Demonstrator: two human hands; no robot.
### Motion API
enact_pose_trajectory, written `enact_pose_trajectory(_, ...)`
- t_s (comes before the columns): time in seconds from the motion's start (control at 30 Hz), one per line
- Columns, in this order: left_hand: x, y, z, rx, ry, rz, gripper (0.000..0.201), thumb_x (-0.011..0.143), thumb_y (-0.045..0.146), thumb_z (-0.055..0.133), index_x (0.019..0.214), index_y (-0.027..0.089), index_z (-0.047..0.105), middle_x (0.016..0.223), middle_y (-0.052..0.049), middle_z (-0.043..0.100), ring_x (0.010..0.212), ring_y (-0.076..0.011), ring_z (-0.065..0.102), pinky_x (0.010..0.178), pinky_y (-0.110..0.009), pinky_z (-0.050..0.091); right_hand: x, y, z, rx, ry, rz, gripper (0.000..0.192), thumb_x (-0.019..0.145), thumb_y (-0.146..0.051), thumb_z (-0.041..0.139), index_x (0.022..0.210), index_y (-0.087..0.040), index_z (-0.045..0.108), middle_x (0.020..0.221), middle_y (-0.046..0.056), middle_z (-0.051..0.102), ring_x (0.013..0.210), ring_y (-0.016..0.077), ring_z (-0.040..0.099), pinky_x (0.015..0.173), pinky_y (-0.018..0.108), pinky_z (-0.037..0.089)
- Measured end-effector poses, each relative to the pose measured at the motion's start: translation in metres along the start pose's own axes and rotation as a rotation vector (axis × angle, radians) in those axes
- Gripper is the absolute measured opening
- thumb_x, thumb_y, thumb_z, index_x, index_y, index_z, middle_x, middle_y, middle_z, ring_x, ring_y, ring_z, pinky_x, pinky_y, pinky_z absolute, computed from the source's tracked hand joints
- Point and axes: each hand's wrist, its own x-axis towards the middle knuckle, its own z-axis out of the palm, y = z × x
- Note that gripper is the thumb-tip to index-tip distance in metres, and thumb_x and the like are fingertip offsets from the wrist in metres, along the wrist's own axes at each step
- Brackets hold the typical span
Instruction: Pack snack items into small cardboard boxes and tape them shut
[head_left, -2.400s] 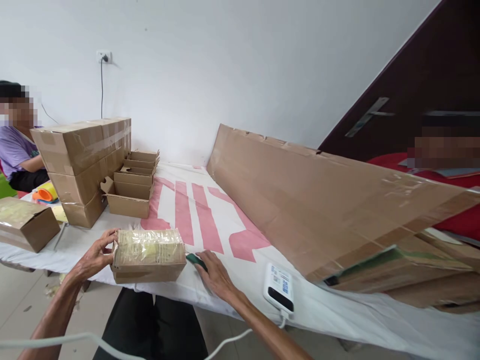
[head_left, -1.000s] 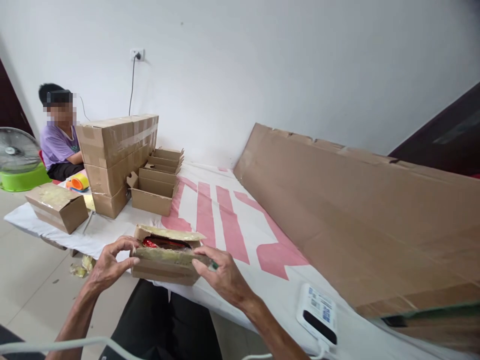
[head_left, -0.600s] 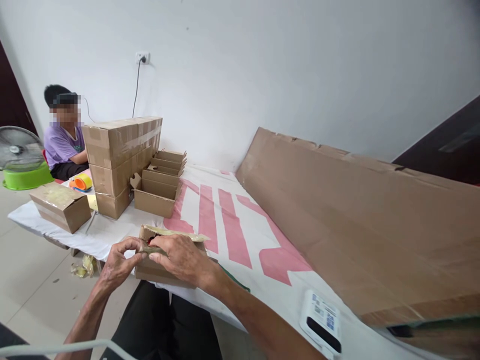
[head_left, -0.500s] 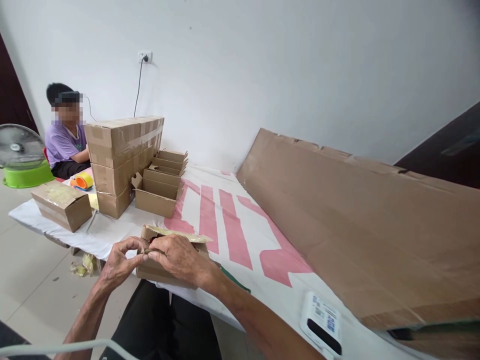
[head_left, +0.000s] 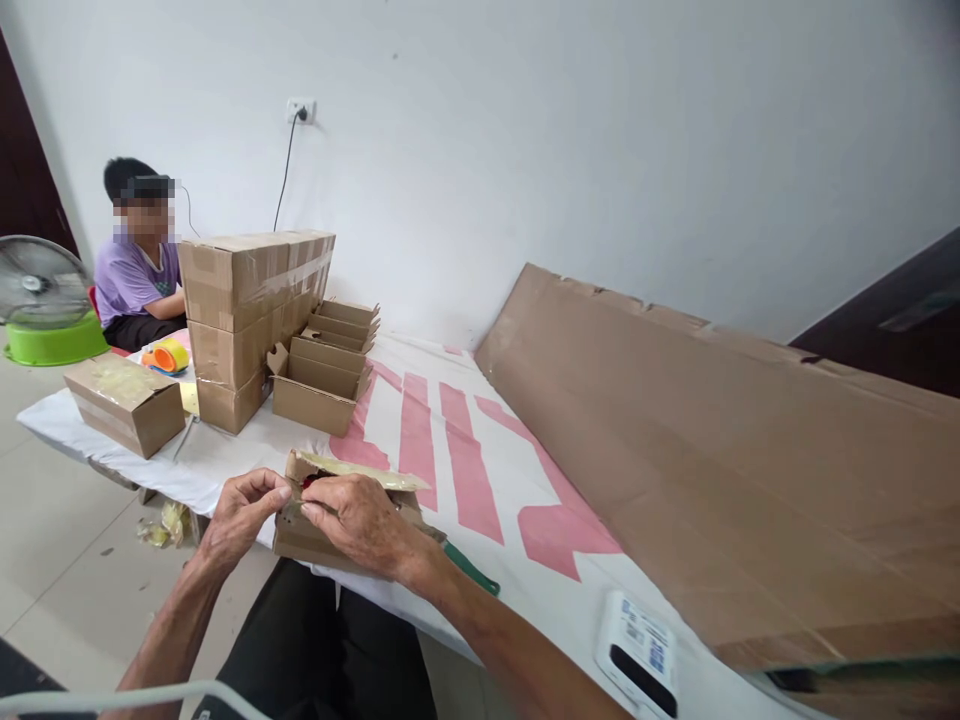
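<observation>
A small cardboard box (head_left: 315, 535) lies at the near edge of the white and pink table cover (head_left: 420, 430), its taped top flap (head_left: 367, 471) raised and something red showing inside. My left hand (head_left: 241, 508) pinches the box's left end. My right hand (head_left: 360, 520) lies over the front of the box, fingertips at the near flap by the left hand. A green-handled tool (head_left: 469, 567) lies on the cover just behind my right wrist.
Stacked sealed cartons (head_left: 247, 310) and open small boxes (head_left: 319, 385) stand at the far left, one sealed box (head_left: 127, 400) and an orange tape roll (head_left: 166, 356) beside them. A large cardboard sheet (head_left: 712, 450) leans at the right. A white phone-like device (head_left: 637, 655) lies near. A person sits far left by a fan (head_left: 37, 290).
The taped box top was cut open and its flap lifted. My right hand left the green tool on the cover and moved onto the box front. The view swung left.
</observation>
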Motion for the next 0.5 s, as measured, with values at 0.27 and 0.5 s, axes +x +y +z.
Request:
enact_pose_trajectory(0.27, -0.0055, -0.0031, 0.0014, 0.205, 0.023, 0.178, 0.022, 0.092, 0.04, 0.076, 0.088, 0.018, 0.078, 0.081, -0.003, 0.071, 0.076, -0.0163, 0.062, 0.073, -0.026, 0.047, 0.0001, 0.0001, 0.0043, -0.043, 0.013, -0.016, 0.026, 0.098, -0.013, 0.066, 0.073, -0.019, 0.07, 0.073, 0.0, 0.071, 0.067, 0.0124, 0.057, 0.067, 0.028, 0.031)
enact_pose_trajectory(0.5, -0.0089, 0.0047, -0.0053, 0.433, -0.129, 0.372, 0.019, 0.101, 0.033, 0.066, 0.102, 0.021, 0.081, 0.092, -0.006, 0.076, 0.086, -0.0198, 0.07, 0.081, -0.029, 0.052, -0.0001, -0.0018, 0.0023, -0.052, -0.009, 0.0, 0.022, 0.1, -0.015, 0.064, 0.082, -0.02, 0.076, 0.081, 0.002, 0.077, 0.075, 0.0147, 0.066, 0.07, 0.028, 0.037)
